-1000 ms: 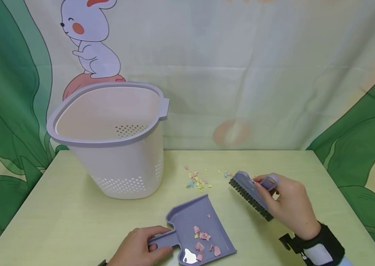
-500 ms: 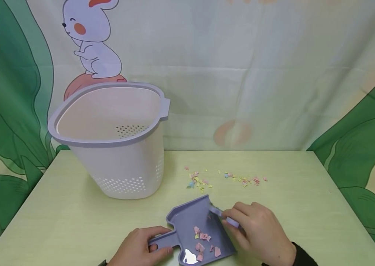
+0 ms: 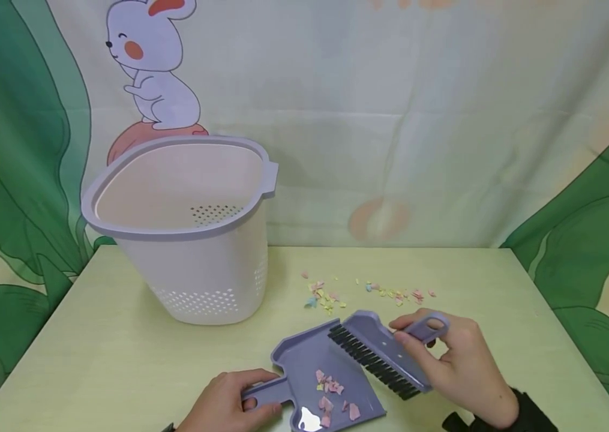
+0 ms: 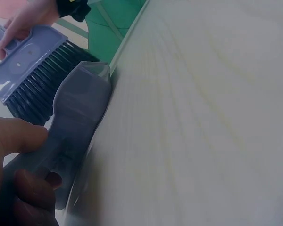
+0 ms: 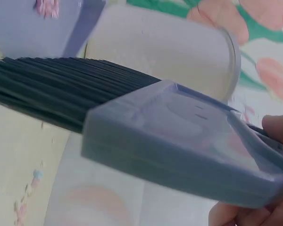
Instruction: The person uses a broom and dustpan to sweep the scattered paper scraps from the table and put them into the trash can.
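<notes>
My left hand point(image 3: 231, 401) grips the short handle of a purple dustpan point(image 3: 304, 354) that lies on the table. Several pink paper scraps point(image 3: 331, 384) and a bit of yellow sit in the pan. A purple hand brush point(image 3: 385, 348) with dark bristles point(image 5: 61, 89) is held by its looped handle in my right hand point(image 3: 455, 360). Its bristles point down and left, overlapping the pan's open edge in the head view. Beyond the pan, yellow, pink and blue scraps point(image 3: 323, 295) lie in one loose cluster, with another line of scraps point(image 3: 396, 294) to its right.
A tall white basket point(image 3: 201, 270) with a purple rim and small holes stands at the back left of the pale table point(image 3: 120, 372). Behind the table hangs a printed cloth point(image 3: 444, 120) with a rabbit and green leaves.
The brush went from right of the dustpan in to its open edge, then lifted and tilted back slightly right. A small pink scrap near that edge no longer shows. The left hand stayed in place.
</notes>
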Tool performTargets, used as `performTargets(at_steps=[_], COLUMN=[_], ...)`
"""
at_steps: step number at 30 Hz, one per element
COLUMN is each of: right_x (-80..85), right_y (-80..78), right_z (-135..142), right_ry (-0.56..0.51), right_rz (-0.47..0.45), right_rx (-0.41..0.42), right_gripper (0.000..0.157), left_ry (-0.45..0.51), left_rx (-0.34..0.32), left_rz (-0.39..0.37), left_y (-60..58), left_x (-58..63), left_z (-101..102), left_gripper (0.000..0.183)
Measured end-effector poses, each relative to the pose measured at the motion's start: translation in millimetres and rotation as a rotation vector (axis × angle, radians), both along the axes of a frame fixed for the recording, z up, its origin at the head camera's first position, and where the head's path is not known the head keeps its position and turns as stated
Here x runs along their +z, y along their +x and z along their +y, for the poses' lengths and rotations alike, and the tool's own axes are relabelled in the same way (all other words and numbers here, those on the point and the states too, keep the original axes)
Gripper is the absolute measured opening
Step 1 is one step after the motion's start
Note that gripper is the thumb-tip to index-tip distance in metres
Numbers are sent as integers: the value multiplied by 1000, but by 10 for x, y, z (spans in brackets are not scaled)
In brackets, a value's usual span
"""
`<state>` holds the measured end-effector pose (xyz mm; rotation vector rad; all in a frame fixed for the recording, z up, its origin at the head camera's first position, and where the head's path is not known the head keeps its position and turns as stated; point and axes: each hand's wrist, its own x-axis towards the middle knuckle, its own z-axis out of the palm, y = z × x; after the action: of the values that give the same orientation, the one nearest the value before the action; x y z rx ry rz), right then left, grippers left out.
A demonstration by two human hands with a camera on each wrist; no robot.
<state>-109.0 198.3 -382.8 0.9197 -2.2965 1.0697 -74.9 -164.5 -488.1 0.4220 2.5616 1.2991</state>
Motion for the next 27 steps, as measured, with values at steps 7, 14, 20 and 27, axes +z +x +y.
performTargets(at_steps=[7,14,20,27], right_x=[-21,-158,-402,-685], right_y=[-150,-192,-226,-204], right_z=[273,562,855,1152], right_ry=[-85,-111,-217,-365], right_rz=[-56,-307,-543,-832], right_rx=[-153,-318,-387,-459], right_gripper=[27,9,31,35], left_ry=[19,26,37,118], left_rx=[-11,-8,2,-11], left_rz=[2,-5,-31,-101], left_y=[2,-2,-21,-34], left_x=[-20,-8,-26,-46], left_z=[-3,-14,-24,-45], left_gripper=[29,28,28,29])
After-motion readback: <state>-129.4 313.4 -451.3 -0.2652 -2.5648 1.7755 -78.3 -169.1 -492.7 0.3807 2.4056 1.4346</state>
